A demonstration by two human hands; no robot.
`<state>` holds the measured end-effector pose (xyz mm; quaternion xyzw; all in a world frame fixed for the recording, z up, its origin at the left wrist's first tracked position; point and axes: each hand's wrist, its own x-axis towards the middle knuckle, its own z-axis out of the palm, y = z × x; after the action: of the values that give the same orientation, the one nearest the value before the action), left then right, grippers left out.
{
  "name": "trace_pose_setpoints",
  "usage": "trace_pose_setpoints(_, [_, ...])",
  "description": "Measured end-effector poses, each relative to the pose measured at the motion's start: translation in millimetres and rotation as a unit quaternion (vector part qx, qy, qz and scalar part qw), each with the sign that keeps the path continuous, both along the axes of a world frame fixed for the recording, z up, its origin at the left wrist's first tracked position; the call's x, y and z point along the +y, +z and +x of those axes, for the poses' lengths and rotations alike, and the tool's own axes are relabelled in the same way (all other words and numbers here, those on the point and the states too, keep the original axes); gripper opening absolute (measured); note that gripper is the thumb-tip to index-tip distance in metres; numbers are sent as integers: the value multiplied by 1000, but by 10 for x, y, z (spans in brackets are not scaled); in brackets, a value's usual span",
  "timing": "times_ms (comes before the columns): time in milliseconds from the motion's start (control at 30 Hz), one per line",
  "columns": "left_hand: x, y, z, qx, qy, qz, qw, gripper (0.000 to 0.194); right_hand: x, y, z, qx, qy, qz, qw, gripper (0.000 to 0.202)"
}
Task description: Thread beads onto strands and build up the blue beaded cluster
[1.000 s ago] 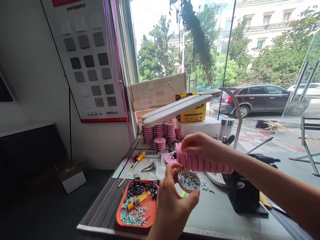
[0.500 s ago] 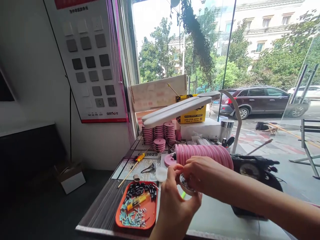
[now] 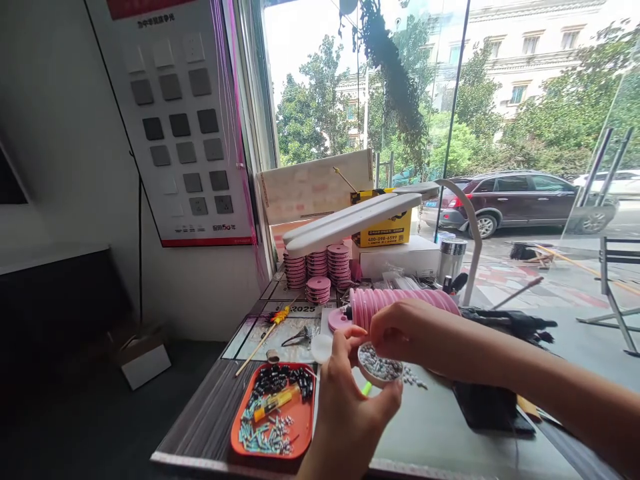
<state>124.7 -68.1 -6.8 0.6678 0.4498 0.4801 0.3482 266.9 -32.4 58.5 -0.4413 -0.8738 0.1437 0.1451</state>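
Head view: at the near side of the surface (image 3: 425, 433), the left hand (image 3: 345, 400) has its fingers and thumb clamped around a small round cup (image 3: 371, 378) of grey beads (image 3: 381, 365), which sits between them, just right of a red tray (image 3: 300, 423). The cup is round, without a long axis; its mouth faces up, tipped toward the camera. The right hand (image 3: 405, 327) bends over the cup's far rim, its fingers curled, their tips hard to make out; whether they pinch a bead cannot be told. Farther back, a pink ridged roll (image 3: 385, 298) lies lengthwise left to right, partly hidden by that hand.
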Motion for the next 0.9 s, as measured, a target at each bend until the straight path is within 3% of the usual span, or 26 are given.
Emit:
trace_pose_setpoints(333, [-21,31,3,-8,0,-3,1000,41,52,45,108,-1,31,9,999,21])
trace_pose_setpoints(533, [0,0,8,3,15,-7,1000,45,244,163,214,12,-54,66,996,20])
trace_pose_setpoints(900, [23,-1,22,-2,7,-9,1000,44,264,148,143,6,-96,109,989,21])
